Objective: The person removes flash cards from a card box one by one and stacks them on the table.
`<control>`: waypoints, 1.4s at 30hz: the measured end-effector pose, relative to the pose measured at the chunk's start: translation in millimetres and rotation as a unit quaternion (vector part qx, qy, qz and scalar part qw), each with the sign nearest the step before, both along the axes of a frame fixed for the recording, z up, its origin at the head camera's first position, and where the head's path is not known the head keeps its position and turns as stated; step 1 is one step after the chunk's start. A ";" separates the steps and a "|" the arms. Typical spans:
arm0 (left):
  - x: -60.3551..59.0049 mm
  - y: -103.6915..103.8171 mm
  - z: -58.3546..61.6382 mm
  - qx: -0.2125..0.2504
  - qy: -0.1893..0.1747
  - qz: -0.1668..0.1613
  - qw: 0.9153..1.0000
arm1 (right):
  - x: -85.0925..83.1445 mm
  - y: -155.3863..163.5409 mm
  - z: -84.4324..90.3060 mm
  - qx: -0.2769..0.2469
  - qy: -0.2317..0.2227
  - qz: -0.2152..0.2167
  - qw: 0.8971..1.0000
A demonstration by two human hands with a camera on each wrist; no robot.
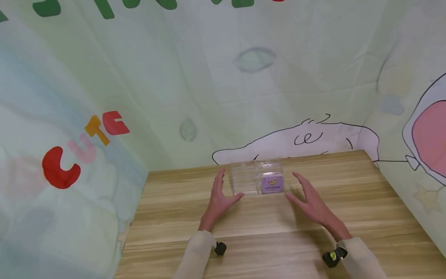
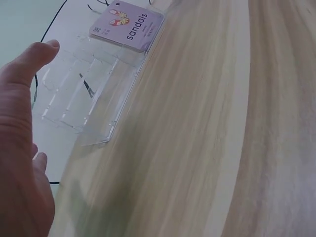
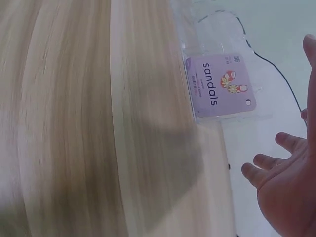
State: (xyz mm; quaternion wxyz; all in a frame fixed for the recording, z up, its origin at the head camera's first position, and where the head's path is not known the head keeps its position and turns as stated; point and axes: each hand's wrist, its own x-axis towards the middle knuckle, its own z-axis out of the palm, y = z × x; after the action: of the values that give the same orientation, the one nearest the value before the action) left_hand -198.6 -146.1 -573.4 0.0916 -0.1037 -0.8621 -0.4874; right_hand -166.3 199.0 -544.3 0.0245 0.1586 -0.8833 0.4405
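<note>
A clear plastic organiser box (image 1: 256, 176) with slotted dividers stands near the back of the wooden table (image 1: 265, 228). In its right half sits a purple card (image 1: 271, 183) printed "sandals". My left hand (image 1: 220, 197) hovers just left of the box with straight fingers, its thumb close to the box's front corner. On the other side, my right hand (image 1: 310, 199) is spread open, a short gap away. The left wrist view has the box (image 2: 86, 91), the card (image 2: 127, 25) and my left hand (image 2: 19, 148). The right wrist view catches the card (image 3: 220, 86) and my right hand (image 3: 289, 187).
A pale green printed cloth (image 1: 209, 77) with cartoon drawings and coloured letters (image 1: 81, 149) hangs behind and on both sides of the table. The cloth at left and right closes in the table's edges. Bare wood lies between the box and me.
</note>
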 end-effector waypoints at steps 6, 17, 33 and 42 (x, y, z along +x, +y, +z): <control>-10.5 6.6 -4.9 0.072 -0.041 0.008 0.996 | -7.6 -3.8 -8.5 -0.104 -0.026 -0.028 0.994; -27.2 12.4 -17.9 0.105 -0.073 -0.009 0.992 | -19.3 -7.2 -13.9 -0.186 -0.071 -0.066 0.978; -39.3 12.6 -25.2 0.086 -0.093 -0.029 0.991 | -22.5 -5.1 -26.7 -0.256 -0.100 -0.055 0.960; -43.6 8.5 -29.0 0.073 -0.108 -0.061 0.990 | -19.7 -0.3 -24.9 -0.255 -0.106 -0.061 0.959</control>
State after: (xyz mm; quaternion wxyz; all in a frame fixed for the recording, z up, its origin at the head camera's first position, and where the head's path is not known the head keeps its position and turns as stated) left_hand -242.2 -137.7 -602.4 -0.0244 -0.0963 -0.8211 -0.5620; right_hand -186.0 198.7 -569.3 -0.0024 0.0453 -0.7470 0.6632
